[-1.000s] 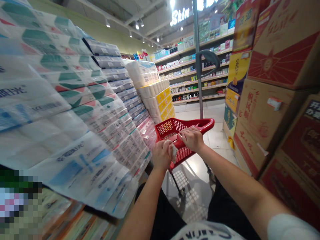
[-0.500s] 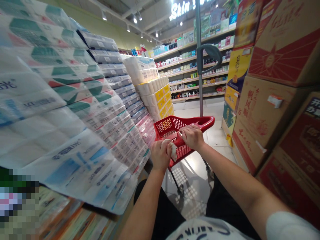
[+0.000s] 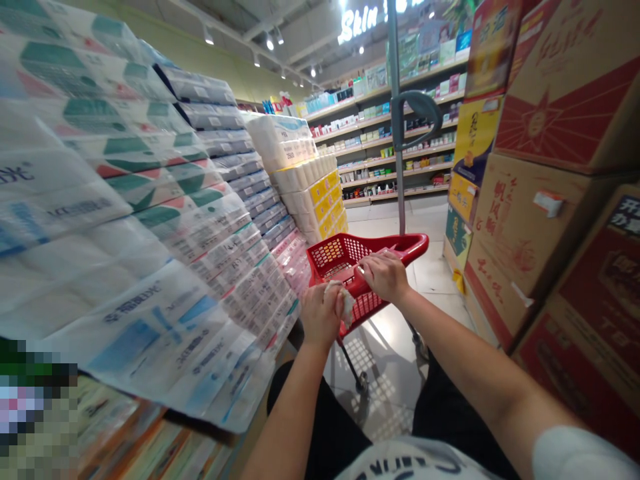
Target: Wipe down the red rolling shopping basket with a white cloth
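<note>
A red shopping cart [image 3: 367, 303] with a perforated basket stands in front of me. My left hand [image 3: 320, 315] is closed around the left part of its handle, with a crumpled white tissue [image 3: 349, 307] between the fingers. Further right, my right hand [image 3: 384, 275] wraps the same red handle, fingers curled over it. A grey pole [image 3: 400, 180] rises from the cart's right side and carries a grey loop [image 3: 423, 119]. Few goods, if any, can be made out in the basket.
Tall stacks of wrapped tissue packs [image 3: 200, 220] line the left side. Cardboard boxes [image 3: 530, 227] are piled close on the right. Shelves of small goods [image 3: 370, 143] stand across the far end, beyond a pale tiled floor [image 3: 430, 220].
The white tissue at my left hand has shifted slightly and shows more over the fingers. Both hands keep their hold on the handle.
</note>
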The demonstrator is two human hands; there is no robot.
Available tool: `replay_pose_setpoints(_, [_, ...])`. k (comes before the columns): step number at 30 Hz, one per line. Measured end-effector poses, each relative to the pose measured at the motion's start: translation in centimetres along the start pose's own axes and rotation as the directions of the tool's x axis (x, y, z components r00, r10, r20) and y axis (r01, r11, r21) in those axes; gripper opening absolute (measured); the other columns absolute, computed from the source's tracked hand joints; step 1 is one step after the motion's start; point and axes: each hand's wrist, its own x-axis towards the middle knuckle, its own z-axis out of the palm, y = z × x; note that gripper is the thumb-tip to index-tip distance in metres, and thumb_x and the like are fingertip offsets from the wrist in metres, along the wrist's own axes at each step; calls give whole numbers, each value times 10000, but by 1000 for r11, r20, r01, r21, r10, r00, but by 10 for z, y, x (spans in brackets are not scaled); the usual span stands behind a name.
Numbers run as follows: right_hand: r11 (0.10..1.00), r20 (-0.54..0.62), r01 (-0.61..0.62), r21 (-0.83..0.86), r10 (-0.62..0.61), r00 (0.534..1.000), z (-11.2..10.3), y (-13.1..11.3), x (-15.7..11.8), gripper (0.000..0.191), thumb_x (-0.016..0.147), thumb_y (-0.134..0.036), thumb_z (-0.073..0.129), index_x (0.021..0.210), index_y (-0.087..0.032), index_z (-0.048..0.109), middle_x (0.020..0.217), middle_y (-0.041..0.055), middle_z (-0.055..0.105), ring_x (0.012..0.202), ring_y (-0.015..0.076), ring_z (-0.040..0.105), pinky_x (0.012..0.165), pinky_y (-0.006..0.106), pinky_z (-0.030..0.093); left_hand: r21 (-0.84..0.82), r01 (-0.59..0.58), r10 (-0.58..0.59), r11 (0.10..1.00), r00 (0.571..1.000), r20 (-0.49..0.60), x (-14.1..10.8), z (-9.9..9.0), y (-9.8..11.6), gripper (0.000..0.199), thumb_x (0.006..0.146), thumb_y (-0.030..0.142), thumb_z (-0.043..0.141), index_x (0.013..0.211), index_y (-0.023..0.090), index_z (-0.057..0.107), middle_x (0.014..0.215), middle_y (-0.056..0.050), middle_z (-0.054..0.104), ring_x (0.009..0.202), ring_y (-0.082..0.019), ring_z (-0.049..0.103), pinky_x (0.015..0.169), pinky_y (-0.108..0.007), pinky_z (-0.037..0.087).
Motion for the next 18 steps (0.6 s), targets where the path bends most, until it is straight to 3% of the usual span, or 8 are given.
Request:
replay_pose_setpoints(2, [1000, -7, 6, 2, -6, 1000, 0, 0, 0, 265, 939, -213, 429, 873, -190, 686, 952, 32, 734, 889, 179, 646, 888, 334, 360, -22, -42, 40, 999, 996, -78, -8, 0, 1, 196, 899, 303, 481, 1015, 231, 622, 1063, -81, 631, 1025, -243, 530, 917, -402, 388])
replay_pose_setpoints(4, [1000, -10, 8, 3, -8, 1000, 1, 1, -1, 257, 936, -209, 434, 876, -189, 683, 952, 30, 733, 887, 178, 646, 888, 332, 357, -53, 14, -18, 999, 997, -69, -6, -1, 1, 176, 895, 283, 471, 963, 227, 624, 1017, -72, 639, 1004, -232, 541, 926, -398, 383])
replay_pose_setpoints(7, [1000, -16, 11, 6, -11, 1000, 2, 2, -2, 238, 929, -196, 445, 888, -188, 680, 956, 30, 733, 899, 177, 645, 894, 330, 351, -86, 202, -194, 976, 976, 95, 12, -3, -2, 274, 931, 286, 387, 769, 222, 599, 753, -26, 620, 779, -182, 567, 795, -333, 414])
replay_pose_setpoints(9, [1000, -28, 16, 11, -16, 999, 3, 2, -2, 229, 924, -191, 452, 879, -190, 677, 950, 26, 733, 892, 174, 645, 886, 331, 352, -79, 231, -215, 970, 962, 166, 19, -2, -5, 335, 940, 294, 360, 688, 219, 567, 668, -14, 585, 707, -171, 553, 736, -313, 410])
replay_pose_setpoints(11, [1000, -43, 18, 12, -18, 999, 3, 2, -2, 219, 919, -189, 461, 868, -190, 674, 936, 25, 735, 879, 173, 646, 866, 332, 357, -76, 155, -145, 985, 982, 122, 14, 0, -7, 288, 931, 288, 379, 762, 214, 601, 753, -32, 618, 787, -185, 564, 791, -329, 410])
replay_pose_setpoints(15, [1000, -58, 25, 8, -25, 998, 4, 2, -2, 200, 909, -190, 478, 854, -188, 670, 916, 25, 737, 865, 176, 650, 848, 335, 363, -107, -19, 9, 994, 996, -94, -10, 6, -9, 208, 898, 305, 458, 981, 210, 624, 1060, -89, 633, 1023, -230, 529, 928, -394, 386])
replay_pose_setpoints(18, [999, -62, 32, 12, -31, 998, 4, 3, -2, 200, 908, -187, 478, 852, -190, 670, 921, 21, 737, 861, 175, 652, 855, 335, 363, -191, 82, -99, 978, 992, -78, -7, 7, -12, 236, 917, 311, 417, 879, 214, 629, 939, -66, 654, 932, -205, 558, 901, -375, 403])
